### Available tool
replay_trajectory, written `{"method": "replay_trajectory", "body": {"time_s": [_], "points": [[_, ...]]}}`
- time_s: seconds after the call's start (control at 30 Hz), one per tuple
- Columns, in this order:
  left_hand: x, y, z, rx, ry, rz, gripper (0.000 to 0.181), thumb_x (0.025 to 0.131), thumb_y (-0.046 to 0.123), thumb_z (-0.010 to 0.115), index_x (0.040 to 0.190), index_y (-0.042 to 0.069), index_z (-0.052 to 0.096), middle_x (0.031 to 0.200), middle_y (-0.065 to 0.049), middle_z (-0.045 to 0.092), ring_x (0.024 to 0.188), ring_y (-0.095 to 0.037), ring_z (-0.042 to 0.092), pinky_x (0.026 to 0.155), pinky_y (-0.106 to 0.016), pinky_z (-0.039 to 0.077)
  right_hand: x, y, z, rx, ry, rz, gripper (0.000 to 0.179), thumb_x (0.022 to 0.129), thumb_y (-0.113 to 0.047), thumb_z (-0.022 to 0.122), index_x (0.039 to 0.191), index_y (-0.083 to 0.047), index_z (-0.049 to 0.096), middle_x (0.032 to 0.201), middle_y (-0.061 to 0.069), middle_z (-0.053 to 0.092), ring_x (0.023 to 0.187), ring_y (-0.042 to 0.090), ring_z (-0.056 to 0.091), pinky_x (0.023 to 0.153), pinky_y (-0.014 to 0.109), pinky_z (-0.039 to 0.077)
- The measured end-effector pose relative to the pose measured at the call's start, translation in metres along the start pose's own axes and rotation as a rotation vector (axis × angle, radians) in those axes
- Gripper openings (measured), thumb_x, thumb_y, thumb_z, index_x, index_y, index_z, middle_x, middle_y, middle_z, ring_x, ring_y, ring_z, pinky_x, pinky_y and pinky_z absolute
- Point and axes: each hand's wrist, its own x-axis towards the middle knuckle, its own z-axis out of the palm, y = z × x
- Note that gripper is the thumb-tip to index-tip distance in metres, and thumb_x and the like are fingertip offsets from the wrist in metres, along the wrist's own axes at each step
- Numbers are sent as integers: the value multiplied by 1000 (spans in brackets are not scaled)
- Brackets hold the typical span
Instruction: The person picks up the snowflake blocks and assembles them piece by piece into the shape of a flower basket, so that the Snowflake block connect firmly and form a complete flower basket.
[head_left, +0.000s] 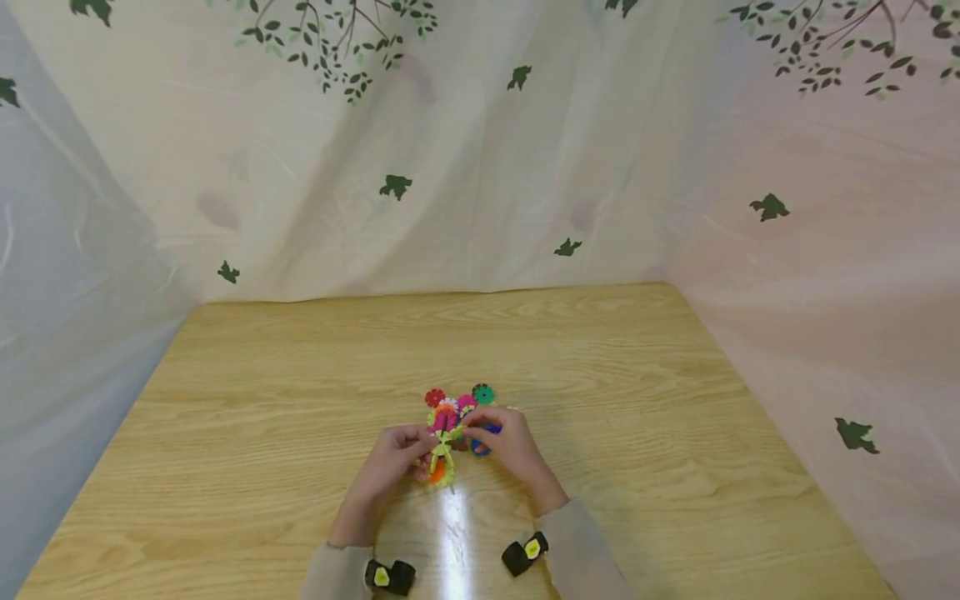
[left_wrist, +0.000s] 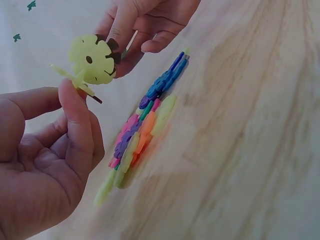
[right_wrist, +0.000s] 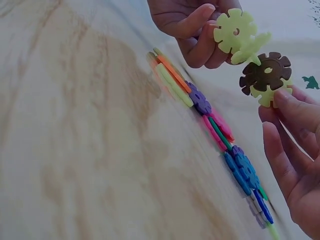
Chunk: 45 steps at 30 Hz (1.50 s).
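Note:
Both hands are raised above the table, pinching a small cluster of interlocking snowflake discs. My left hand (left_wrist: 50, 160) pinches the yellow-green discs (right_wrist: 234, 31) at one end between thumb and fingers. At the other end, my right hand (right_wrist: 300, 140) pinches another yellow-green disc (left_wrist: 91, 59) together with a dark brown disc (right_wrist: 267, 72), which lies against its face. The cluster's two ends meet between the fingertips. Beyond the hands, in the head view, a brightly coloured group of discs (head_left: 465, 402) lies on the table, partly hidden by the fingers.
Seen low from the wrists, the discs on the wooden table (head_left: 600, 358) include blue (right_wrist: 246, 167), purple (right_wrist: 198, 97) and orange (right_wrist: 174, 76) ones, lying close together. A pale curtain (head_left: 480, 150) with leaf prints hangs behind and beside the table. Both sleeves carry black wrist bands.

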Motion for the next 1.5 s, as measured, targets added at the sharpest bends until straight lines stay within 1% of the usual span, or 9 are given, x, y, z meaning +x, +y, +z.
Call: {"method": "replay_trajectory", "body": {"time_s": [0.13,0.33,0.47,0.7,0.8,0.93,1.2,1.4,1.5], "points": [[0,-2,1,0,3,2,22,96,2,53,95,-20,55,63,5,52,54,-3,50,51,-16,50,-1,2,0,13,-16,10,12,88,-6,68,97,2,72,92,24,71,72,29,68,60,34,60],[-1,-1,3,6,39,-21,21,96,2,53,90,-17,57,61,4,50,53,-4,48,49,-15,46,0,4,2,1,-12,-16,10,87,-6,70,93,1,74,90,20,73,67,12,67,58,24,59],[0,-1,5,32,40,-16,24,96,2,53,93,-22,56,61,5,49,53,-4,48,48,-15,47,0,4,1,-18,-6,-34,9,85,-6,71,91,0,74,89,19,73,65,10,67,58,22,58],[-2,-1,7,38,45,-17,23,95,0,53,91,-23,55,61,5,49,51,-3,46,47,-14,45,-4,-9,0,-18,-23,-10,10,84,3,69,92,8,72,92,26,72,75,42,69,64,41,61],[-2,-1,7,48,34,-4,24,95,-1,52,93,-25,53,61,5,49,51,-2,46,47,-14,45,-2,2,1,-17,-19,-31,10,84,0,70,92,5,73,92,24,72,73,37,70,62,34,61],[-3,0,6,54,16,10,25,95,1,53,93,-24,51,60,4,48,52,-3,46,48,-15,46,-3,3,1,-8,-23,-33,10,85,-3,71,92,3,74,91,21,73,71,29,71,60,26,60],[-2,0,1,75,-11,5,26,98,9,54,98,-16,58,64,3,53,55,-6,50,50,-17,50,-5,-1,1,18,-4,4,10,84,-5,73,92,0,75,92,19,74,73,27,71,62,25,60],[0,0,2,79,23,15,30,98,15,56,109,-13,57,77,3,57,63,-7,52,53,-18,51,-5,-2,-1,2,43,-36,9,83,-9,75,91,-4,76,92,15,74,80,14,70,68,22,59],[1,0,3,77,55,34,33,98,14,56,116,-12,54,88,-1,58,70,-7,56,56,-19,54,-3,-1,-2,-4,64,-53,10,83,-11,75,90,-5,75,91,15,74,81,14,70,68,20,59]]}}
